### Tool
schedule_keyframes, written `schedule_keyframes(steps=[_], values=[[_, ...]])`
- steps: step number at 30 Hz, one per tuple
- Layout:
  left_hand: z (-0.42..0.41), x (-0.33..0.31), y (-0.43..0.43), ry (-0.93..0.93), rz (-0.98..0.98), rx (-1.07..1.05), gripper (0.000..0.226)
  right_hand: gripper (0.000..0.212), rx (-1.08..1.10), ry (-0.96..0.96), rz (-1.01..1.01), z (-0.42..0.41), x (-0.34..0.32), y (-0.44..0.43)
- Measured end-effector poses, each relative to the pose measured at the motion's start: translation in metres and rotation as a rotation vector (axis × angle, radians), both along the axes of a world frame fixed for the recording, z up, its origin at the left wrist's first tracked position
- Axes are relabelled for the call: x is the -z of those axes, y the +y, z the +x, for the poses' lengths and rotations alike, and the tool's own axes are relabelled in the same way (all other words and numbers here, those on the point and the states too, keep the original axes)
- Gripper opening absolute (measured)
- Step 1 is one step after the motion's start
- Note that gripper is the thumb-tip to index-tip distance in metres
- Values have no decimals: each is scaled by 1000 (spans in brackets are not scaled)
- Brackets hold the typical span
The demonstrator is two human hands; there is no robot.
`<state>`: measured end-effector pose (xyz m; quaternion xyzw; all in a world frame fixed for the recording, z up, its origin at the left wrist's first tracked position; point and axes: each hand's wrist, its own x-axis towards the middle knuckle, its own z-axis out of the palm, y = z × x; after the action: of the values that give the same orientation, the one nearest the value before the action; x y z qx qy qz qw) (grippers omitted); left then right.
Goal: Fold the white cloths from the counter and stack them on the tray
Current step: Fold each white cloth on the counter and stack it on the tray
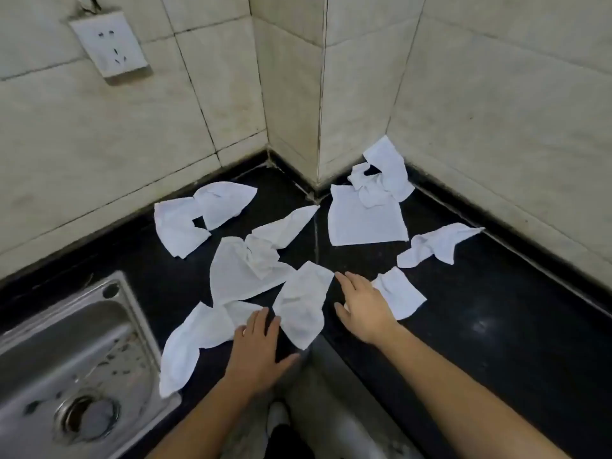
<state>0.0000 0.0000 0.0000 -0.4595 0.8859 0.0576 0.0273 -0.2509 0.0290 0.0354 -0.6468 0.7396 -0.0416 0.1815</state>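
a steel sink is set into the black tabletop at its left edge, near the front. the basin has dark spots and stains, and a round drain sits in its bottom. a small round hole is in the sink rim at the back corner. behind the tabletop stand walls of beige tiles with dark joints. a tiled pillar comes out from the back corner of the walls. a white socket is fixed on the left wall, high above the sink, and a dark cable shows just above it.
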Motion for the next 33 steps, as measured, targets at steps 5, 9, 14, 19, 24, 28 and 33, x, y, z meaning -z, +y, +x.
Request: schedule_keyframes(steps=[5,9,14,19,24,28,33], values=[[-20,35,-37,188,86,265,60,50,-28,-78,141,14,24,-49],[-16,63,-49,121,144,387,47,45,-8,-83,239,31,41,-71],[-8,71,-59,347,138,411,19,26,109,-116,270,33,47,-85],[-7,41,-77,519,152,229,23,21,753,-759,75,17,20,-85],[-51,-18,-106,607,197,107,36,25,1090,-1267,-56,-18,-34,-64],[-111,-67,-92,791,111,211,30,29,1193,-1309,-266,-50,-82,-27],[-184,-107,-42,890,133,311,28,29,1316,-1083,-531,-112,-122,53]])
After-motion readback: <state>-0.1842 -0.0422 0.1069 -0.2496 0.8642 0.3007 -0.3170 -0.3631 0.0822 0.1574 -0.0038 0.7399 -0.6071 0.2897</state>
